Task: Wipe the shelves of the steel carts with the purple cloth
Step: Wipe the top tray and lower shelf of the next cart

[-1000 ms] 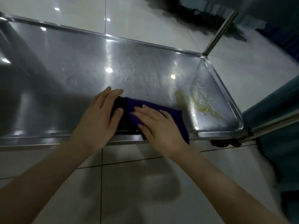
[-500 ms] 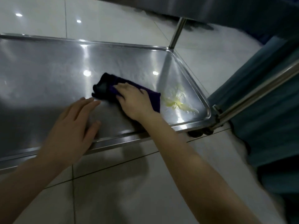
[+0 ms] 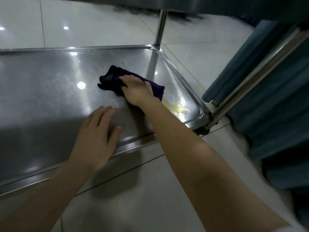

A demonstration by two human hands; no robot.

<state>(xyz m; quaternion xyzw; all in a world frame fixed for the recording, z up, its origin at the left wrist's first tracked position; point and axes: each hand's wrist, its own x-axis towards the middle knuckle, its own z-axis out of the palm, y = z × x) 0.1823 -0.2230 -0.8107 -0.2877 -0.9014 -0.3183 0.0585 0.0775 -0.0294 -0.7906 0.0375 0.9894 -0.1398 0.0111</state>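
Note:
A low steel cart shelf [image 3: 50,91] fills the left and middle of the head view. On its right half lies the bunched purple cloth [image 3: 111,79]. My right hand [image 3: 138,91] presses flat on the cloth with straight fingers. A yellowish smear [image 3: 173,106] sits just right of the cloth, near the shelf's front right corner. My left hand [image 3: 97,138] rests flat on the shelf by its near rim, apart from the cloth and holding nothing.
An upright steel post [image 3: 160,25] rises at the shelf's far right corner. A slanted steel bar [image 3: 257,76] and teal fabric [image 3: 275,101] stand to the right. Pale glossy floor tiles [image 3: 133,198] surround the cart. An upper shelf edge [image 3: 167,4] overhangs at the top.
My right hand has slid the cloth away from the near rim, toward the yellowish smear. My left hand came off the cloth and now lies flat on the shelf.

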